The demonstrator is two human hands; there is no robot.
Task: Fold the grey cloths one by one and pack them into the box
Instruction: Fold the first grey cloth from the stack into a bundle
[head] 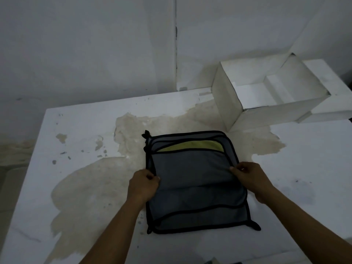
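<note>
Head view, middle of the frame: my left hand [143, 184] and my right hand [247, 176] both hold the top grey cloth [192, 174], which lies on a pile [200, 221] of black-edged grey cloths on the table [76, 130]. My left fingers [152, 177] are curled and pinch the cloth's left edge. My right fingers [235, 169] pinch its right edge, and the fabric puckers a little there. A soft crease runs across the cloth between my wrists. Toward the top of the pile a yellow-green cloth [192, 145] shows as a curved strip between grey layers. In the upper right of the frame the white box [228, 100] stands on the table with its top open, its near corner close to the pile's upper right corner but not touching it. The white table surface carries large tan worn patches around the pile.
</note>
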